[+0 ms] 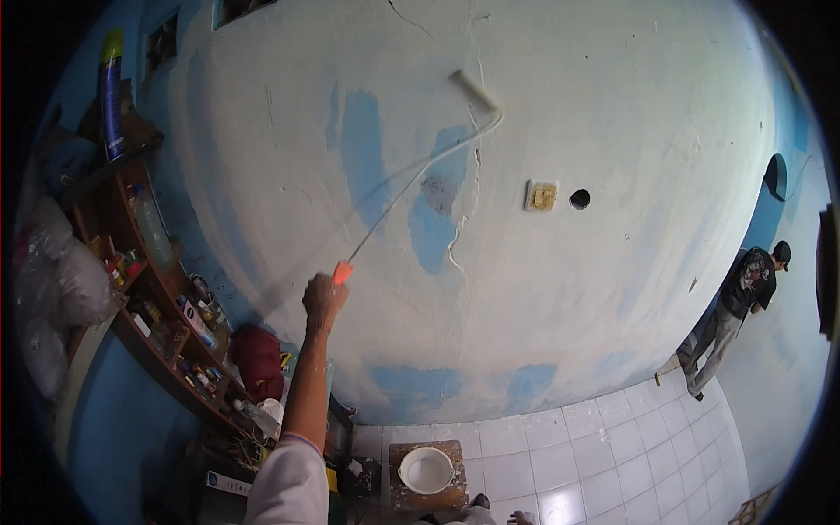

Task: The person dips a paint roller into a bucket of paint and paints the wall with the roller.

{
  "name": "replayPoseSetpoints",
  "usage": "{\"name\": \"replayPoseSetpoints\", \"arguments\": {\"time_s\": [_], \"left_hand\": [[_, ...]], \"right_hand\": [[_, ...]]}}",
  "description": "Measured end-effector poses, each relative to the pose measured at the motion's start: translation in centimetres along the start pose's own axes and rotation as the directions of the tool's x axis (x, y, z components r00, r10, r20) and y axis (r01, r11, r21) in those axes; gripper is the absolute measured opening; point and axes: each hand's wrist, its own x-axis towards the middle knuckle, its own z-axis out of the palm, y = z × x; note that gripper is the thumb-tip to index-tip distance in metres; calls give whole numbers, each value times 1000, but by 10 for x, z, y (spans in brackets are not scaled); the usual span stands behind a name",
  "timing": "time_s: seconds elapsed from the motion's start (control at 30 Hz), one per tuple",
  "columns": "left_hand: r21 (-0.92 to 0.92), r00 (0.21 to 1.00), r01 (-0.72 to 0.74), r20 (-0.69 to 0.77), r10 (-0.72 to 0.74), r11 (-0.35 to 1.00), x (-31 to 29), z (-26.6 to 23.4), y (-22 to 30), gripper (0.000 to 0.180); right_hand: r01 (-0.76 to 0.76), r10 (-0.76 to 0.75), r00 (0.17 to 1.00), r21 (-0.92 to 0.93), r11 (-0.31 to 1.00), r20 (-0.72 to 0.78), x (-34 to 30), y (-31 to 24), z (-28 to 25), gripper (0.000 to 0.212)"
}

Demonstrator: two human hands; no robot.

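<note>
Left hand (325, 300): gripping paint roller (475, 91). Right hand (521, 518): grip cannot be told. Wall (612, 289) before hands: mostly white, seemingly well advanced; blue patches (363, 144) left above, below left hand.

1. Looks to me like a room in someone's home, the broad wall (595, 297) patchy white and blue.
2. To the left, a wooden shelf unit (158, 284) is crowded with bottles (150, 227) and small household items.
3. A switch plate (542, 195) is set in that wall.
4. Underfoot, pale square floor tiles (551, 468).
5. A paint roller (475, 91) suggests decorating.
</note>
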Motion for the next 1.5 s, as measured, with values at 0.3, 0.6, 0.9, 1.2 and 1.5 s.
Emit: {"name": "replayPoseSetpoints", "arguments": {"time_s": [0.3,0.6,0.9,1.2,1.5], "left_hand": [[-80,887,329,368,-278,941,-253,174,-105,37],[-248,992,118,79,-101,962,-291,192,-64,23],[-323,987,146,107,-117,935,-126,156,70,28],[31,660,494,638,-397,869,-434,235,-39,26],[-235,999,51,25,-47,971,-249,198,68,25]], "right_hand": [[-122,122,992,-1,993,-19,24,31,11,41],[42,-42,999,58,997,2,-20,53,-42,39],[-219,196,956,-84,972,-220,47,36,-37,27],[-200,193,977,-80,977,-92,1,34,-59,35],[-74,72,997,-201,977,-18,38,-22,-79,33]]}}
